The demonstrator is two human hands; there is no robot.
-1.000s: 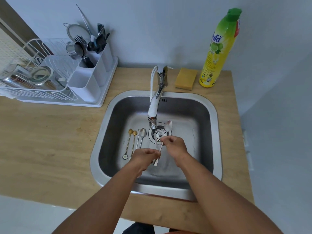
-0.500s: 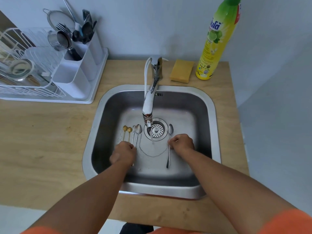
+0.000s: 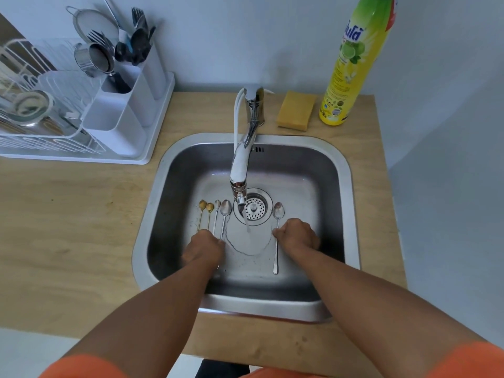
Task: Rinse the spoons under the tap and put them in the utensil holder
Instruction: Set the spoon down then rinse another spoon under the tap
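Reaching into the sink (image 3: 349, 170) with both hands, water running from the tap (image 3: 240, 170) in a thin stream onto the basin floor beside the drain (image 3: 255, 207).

Left hand (image 3: 203, 248): lying knuckles-up with fingers curled, over the near ends of four spoons (image 3: 215, 214). Covering the handles there, so not possible to tell whether gripping any of them or just resting on top. Bowls of the four poking out beyond the hand, pointing toward the back wall: two gold ones on the outside, two silver ones closer to the drain, all side by side and roughly parallel.

Right hand (image 3: 296, 236): also curled, sitting on the far side of the stream, fingertips touching the handle of a single spoon (image 3: 276, 241) about midway along. Appearing to pinch it between thumb and forefinger, though the contact is small. Spoon lying flat on the basin floor, bowl just right of the drain, handle end running back toward the near wall, sticking out below the hand.

Holder (image 3: 131, 105): standing on the counter (image 3: 68, 214) well to the left and behind the sink, attached to the rack (image 3: 41, 143), white, in stepped compartments, with forks and dark utensils standing in the rear ones.

Sponge (image 3: 296, 110) and bottle (image 3: 351, 66): sitting behind the sink, right of the tap base.
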